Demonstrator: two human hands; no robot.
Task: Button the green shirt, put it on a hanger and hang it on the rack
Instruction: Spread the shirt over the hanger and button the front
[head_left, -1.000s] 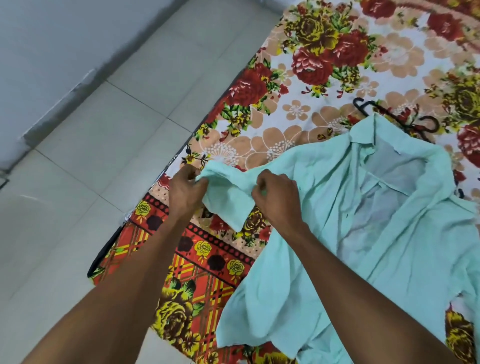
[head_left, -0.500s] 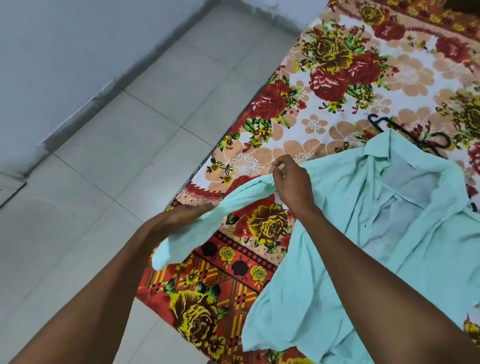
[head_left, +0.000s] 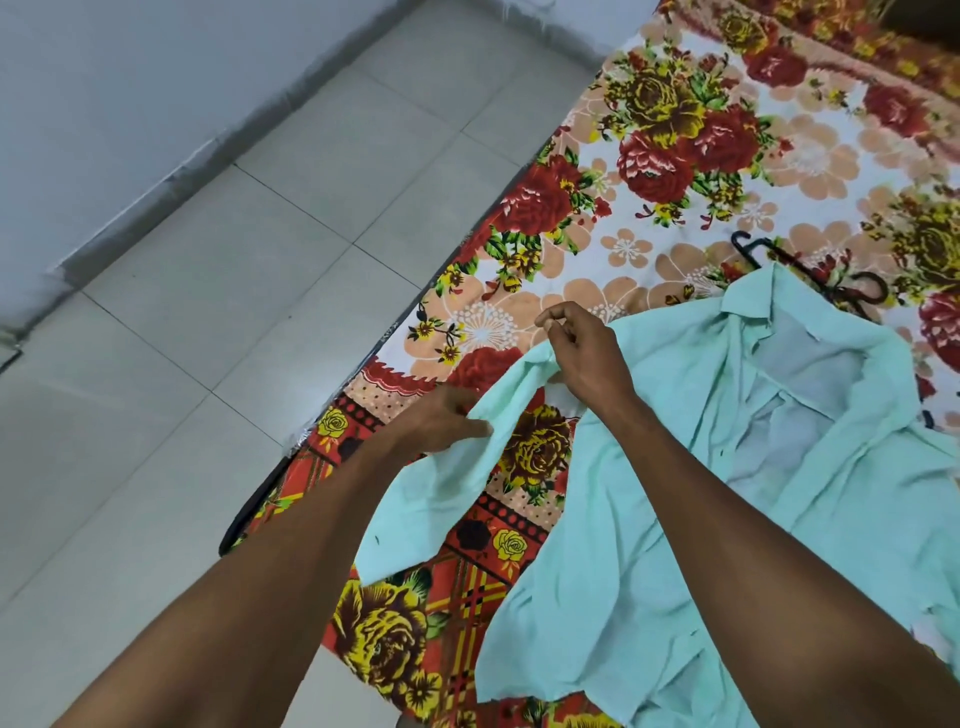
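From the head view, the only 1 given, the green shirt lies spread and unbuttoned on a floral bedsheet, its collar toward the far side and its front panels fallen open so the pale inside shows. A black hanger lies on the sheet just beyond the collar, partly hidden under it. No rack is in sight.

The person's left hand holds a sleeve of the shirt, lifted off the sheet; the thumb lies along the fabric, and the fingers appear to be under or behind the cloth, so the hold looks like a pinch on the sleeve, though the fingertips are hidden. The right hand grips the same sleeve higher up, near the shoulder seam, with fingers curled and thumb and forefinger drawn together at the top. The sleeve hangs slack between the 2 hands above the red-and-yellow border of the sheet. Grey floor tiles and a wall base lie to the left.

As a judgement, the task is at its very beginning: the sleeve is being straightened and the garment laid out, with no button yet fastened. The next move likely calls for laying the sleeve flat, bringing the 2 front edges together and finding the first button and its hole, which needs fine fingertip work from both hands.
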